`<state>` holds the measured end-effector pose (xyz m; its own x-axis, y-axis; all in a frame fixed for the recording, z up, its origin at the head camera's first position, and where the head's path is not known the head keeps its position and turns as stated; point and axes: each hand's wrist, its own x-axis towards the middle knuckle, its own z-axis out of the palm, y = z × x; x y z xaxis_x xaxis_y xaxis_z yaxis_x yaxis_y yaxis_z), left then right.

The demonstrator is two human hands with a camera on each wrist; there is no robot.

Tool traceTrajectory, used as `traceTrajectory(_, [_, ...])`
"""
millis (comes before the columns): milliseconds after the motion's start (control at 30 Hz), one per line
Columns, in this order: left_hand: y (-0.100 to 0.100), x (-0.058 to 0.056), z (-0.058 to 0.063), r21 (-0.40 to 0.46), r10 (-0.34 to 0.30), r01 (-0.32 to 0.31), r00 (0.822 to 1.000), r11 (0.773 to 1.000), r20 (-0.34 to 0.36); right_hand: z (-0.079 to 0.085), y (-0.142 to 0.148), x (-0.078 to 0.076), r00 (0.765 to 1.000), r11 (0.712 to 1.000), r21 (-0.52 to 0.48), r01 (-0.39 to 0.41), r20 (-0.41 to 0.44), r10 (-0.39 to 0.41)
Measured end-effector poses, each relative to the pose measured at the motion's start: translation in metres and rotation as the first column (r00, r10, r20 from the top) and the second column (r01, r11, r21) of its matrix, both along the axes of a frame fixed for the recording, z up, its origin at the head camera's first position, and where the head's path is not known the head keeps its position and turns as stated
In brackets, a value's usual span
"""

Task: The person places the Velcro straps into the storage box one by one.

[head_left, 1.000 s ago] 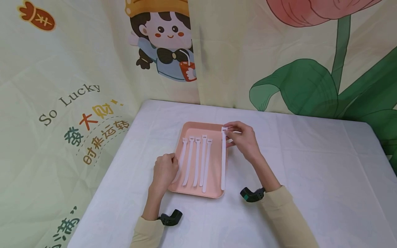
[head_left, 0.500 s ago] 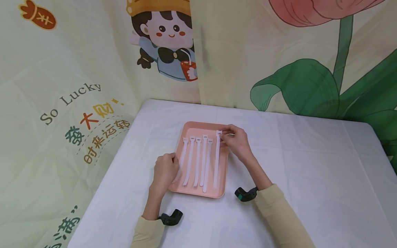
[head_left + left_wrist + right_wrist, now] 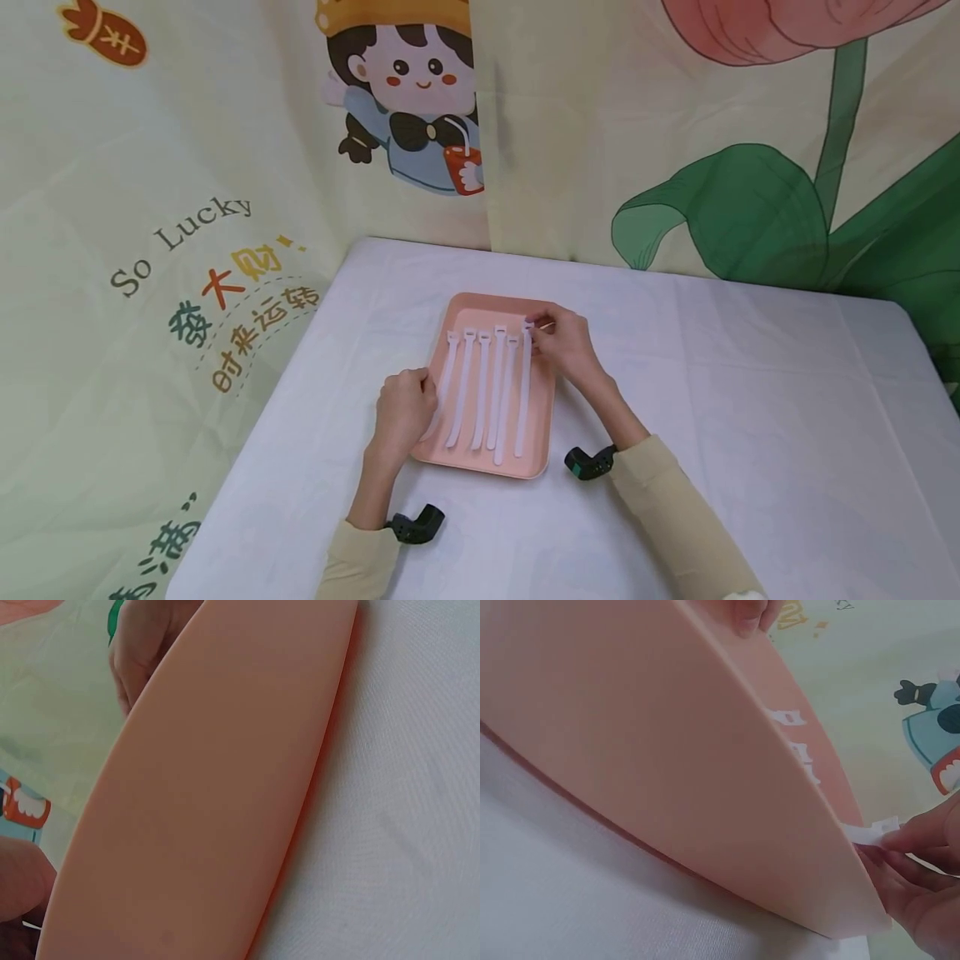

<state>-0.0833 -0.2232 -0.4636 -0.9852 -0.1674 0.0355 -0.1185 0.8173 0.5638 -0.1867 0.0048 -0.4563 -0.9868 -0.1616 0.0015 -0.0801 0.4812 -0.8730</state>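
A shallow pink tray holds several white strap-like ties, each with a slotted head at its far end, laid out side by side. My left hand, fingers curled, is at the tray's left rim, beside the leftmost tie; its fingertips are hidden in the head view. My right hand is over the far right part of the tray. Its thumb and fingers pinch the rightmost tie by the slotted head, which shows in the right wrist view as a white end just over the rim.
A white cloth covers the table under the tray. Behind it hangs a cream backdrop with printed figures and plants. A black wrist camera sits below the right wrist, another camera beside the left.
My right hand has moved left, carrying the tie from the tray's right edge in next to the row, and its head has come down slightly. The left hand stays at the rim.
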Motion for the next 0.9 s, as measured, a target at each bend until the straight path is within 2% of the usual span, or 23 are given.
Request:
traceTrajectory(200, [0.001, -0.001, 0.001, 0.001, 0.000, 0.000, 1.000, 1.000, 0.001, -0.001, -0.004, -0.007, 0.998, 0.988, 0.155, -0.021, -0.056, 0.030])
traceTrajectory(400, [0.001, -0.001, 0.002, -0.011, 0.003, -0.003, 1.000, 1.000, -0.007, 0.003, -0.010, -0.009, 0.998, 0.973, 0.228, -0.018, -0.054, 0.031])
traceTrajectory(567, [0.001, -0.001, 0.001, -0.019, 0.009, -0.009, 1.000, 1.000, -0.008, 0.004, -0.015, -0.010, 1.000, 0.964, 0.264, -0.012, -0.022, 0.018])
traceTrajectory(900, [-0.001, 0.001, 0.000, 0.003, 0.009, -0.009, 1.000, 1.000, -0.002, 0.003, -0.016, -0.012, 1.000, 0.961, 0.274, -0.029, -0.003, 0.031])
